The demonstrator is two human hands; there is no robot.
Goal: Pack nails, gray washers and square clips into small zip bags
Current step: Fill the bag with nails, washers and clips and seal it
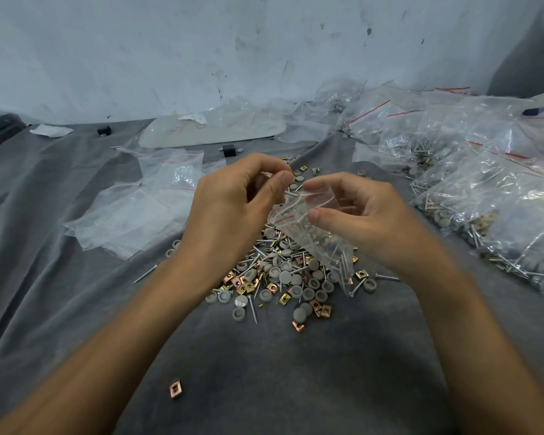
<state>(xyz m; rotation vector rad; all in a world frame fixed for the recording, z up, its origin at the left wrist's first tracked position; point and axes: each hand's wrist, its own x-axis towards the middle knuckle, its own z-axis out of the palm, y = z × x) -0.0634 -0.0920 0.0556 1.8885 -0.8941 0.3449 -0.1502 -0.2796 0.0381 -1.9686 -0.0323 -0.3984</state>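
A small clear zip bag (314,237) with a red seal line hangs tilted above a loose pile (283,277) of nails, gray washers and brass square clips on the gray cloth. My right hand (358,215) pinches the bag's open mouth between thumb and forefinger. My left hand (233,202) pinches a nail (291,193) at the bag's opening. The bag holds several nails and washers.
Empty zip bags (145,208) lie to the left on the gray cloth (76,277). Filled bags (490,196) are heaped at the right. A lone square clip (175,388) lies near the front. A white tray (214,130) sits by the wall.
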